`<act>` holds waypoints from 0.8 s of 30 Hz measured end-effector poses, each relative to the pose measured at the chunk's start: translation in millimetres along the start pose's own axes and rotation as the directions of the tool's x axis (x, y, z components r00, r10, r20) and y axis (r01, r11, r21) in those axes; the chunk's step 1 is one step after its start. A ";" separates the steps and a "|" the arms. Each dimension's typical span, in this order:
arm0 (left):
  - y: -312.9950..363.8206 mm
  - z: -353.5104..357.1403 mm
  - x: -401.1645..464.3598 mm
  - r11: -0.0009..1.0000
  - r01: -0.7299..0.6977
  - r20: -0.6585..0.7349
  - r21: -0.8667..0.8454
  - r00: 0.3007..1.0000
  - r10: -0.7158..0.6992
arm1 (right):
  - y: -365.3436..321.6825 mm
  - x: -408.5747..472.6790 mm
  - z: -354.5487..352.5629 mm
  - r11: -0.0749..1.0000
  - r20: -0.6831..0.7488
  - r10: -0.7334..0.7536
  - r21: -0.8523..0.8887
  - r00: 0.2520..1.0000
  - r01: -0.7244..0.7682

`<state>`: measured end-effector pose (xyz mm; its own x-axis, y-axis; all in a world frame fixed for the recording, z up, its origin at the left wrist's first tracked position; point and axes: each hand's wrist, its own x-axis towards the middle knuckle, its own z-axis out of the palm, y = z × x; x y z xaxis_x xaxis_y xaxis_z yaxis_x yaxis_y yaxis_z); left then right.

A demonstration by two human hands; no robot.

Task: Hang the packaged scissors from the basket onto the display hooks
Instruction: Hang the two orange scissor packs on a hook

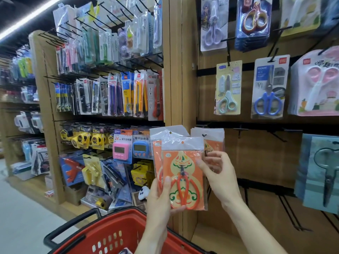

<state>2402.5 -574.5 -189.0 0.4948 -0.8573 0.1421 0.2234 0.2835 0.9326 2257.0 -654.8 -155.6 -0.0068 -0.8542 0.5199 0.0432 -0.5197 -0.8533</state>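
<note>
In a stationery shop aisle, we hold a small fan of orange scissor packs (183, 173) in front of a wooden display wall (256, 162), above a red basket (113, 233) with black handles at the bottom of the view. Our left hand (161, 198) grips the packs from below, thumb pressed flat on the front pack's face beside the orange scissor handles and fingers curled behind. Our right hand (218, 175) pinches the right edge of the front pack, index finger on the clear plastic, with the other fingers against a pack behind it. The packs' white header strips stand up near a black hook (204, 135) that carries more orange packs of the same kind, just behind our right hand. Further black hooks (277, 136) jut bare from the board to the right. Above hang other carded scissors: a yellow card (227, 88) with a mint pair, a card with blue handles (268, 88), a pink pair (315, 83). To the left, racks of box cutters (132, 96), tape measures (86, 137) and timers (122, 148) fill the neighbouring shelves.
</note>
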 end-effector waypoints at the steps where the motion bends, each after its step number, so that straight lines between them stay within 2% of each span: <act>1: -2.0 1.5 -1.0 1.000 0.008 0.028 0.020 1.000 -0.008 | -0.7 -2.6 0.5 1.000 0.018 -0.003 -0.007 1.000 0.003; 7: -5.4 8.3 -3.0 0.997 0.034 0.154 0.067 0.987 -0.044 | 7.0 -1.3 -7.1 0.996 -0.033 -0.087 -0.006 0.996 0.087; 13: -5.6 10.3 -0.4 0.995 0.103 0.149 0.008 0.984 -0.103 | 9.3 -1.6 -10.2 0.998 -0.065 -0.012 0.063 0.998 0.016; 18: -3.5 1.4 6.1 0.997 0.034 0.012 -0.068 0.999 -0.033 | -0.2 7.1 -12.8 0.988 -0.122 0.041 0.153 0.992 -0.022; 24: -5.1 -10.9 10.2 0.990 -0.089 -0.128 -0.114 0.989 0.074 | -7.0 39.5 -0.8 0.999 -0.181 0.024 0.049 0.983 -0.016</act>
<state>2415.5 -580.0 -195.9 0.6135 -0.7718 0.1670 0.2726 0.4055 0.8725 2255.6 -684.9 -129.2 -0.1864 -0.8555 0.4831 0.0921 -0.5048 -0.8583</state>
